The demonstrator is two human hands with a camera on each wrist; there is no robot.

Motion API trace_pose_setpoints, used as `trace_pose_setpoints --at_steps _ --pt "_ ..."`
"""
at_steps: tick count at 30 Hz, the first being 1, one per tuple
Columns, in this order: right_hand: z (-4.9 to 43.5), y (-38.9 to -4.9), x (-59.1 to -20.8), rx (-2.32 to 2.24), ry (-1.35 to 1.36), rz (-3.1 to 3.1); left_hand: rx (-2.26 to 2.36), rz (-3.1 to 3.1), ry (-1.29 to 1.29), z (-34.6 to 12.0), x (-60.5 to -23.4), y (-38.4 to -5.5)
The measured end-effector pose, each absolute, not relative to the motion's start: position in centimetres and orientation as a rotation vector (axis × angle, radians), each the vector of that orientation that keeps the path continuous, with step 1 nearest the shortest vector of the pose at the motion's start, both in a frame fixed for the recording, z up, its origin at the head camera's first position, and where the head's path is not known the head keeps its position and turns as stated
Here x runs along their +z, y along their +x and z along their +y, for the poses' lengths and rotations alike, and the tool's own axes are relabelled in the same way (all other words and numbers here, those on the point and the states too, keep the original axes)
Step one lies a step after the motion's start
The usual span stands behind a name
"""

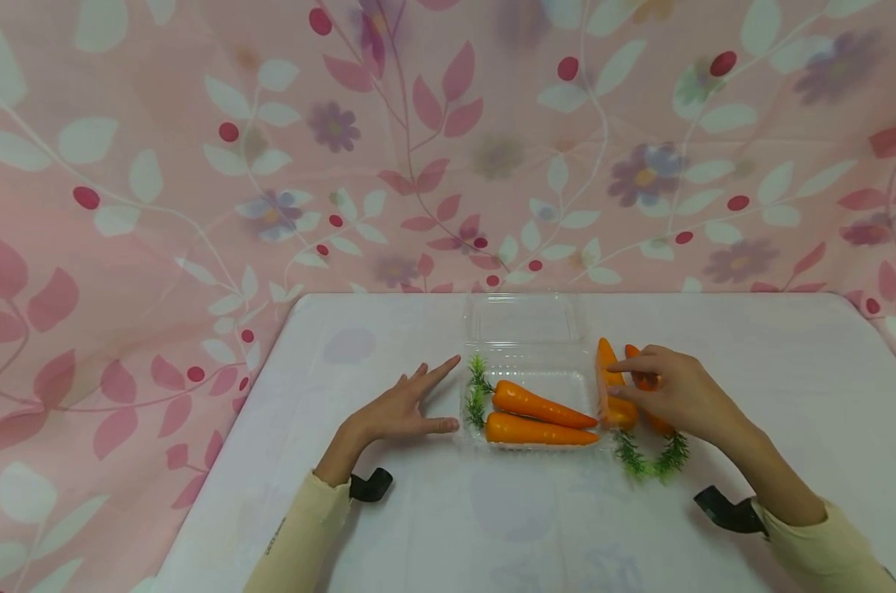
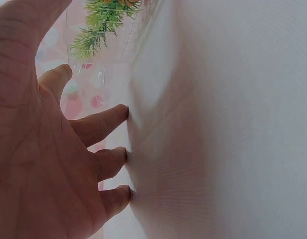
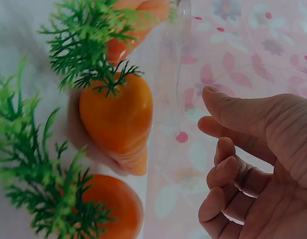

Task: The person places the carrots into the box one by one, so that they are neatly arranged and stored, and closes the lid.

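Observation:
A clear plastic clamshell box stands open on the table, its lid folded back. Two orange toy carrots, an upper one and a lower one, lie inside with their green tops to the left. Just left of the box is my left hand, fingers spread, several fingertips at the tabletop in the left wrist view. My right hand hovers over two more carrots beside the box, partly hiding them. In the right wrist view those carrots sit apart from its loosely bent fingers, which hold nothing.
A white cloth with faint prints covers the table. Behind it hangs a pink floral curtain. The green tops of the right-hand carrots point toward the front. Black wrist mounts stick out by both sleeves.

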State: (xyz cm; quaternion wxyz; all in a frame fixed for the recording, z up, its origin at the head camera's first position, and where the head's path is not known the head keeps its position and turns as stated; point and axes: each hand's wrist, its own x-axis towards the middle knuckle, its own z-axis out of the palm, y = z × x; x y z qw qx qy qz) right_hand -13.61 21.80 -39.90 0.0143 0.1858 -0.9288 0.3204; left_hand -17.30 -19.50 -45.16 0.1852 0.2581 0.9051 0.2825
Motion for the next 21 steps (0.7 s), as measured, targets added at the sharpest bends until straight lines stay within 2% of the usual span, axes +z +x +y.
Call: trace_pose_setpoints --at_steps 12,21 --pt "23.3 -13.4 -41.0 0.927 0.614 -2.745 0.794 2.548 0.713 -19.6 -45.0 -17.2" --pt "24.2 -13.3 -42.1 0.963 0.508 -2.771 0.803 2.536 0.722 -19.5 -45.0 -17.3"
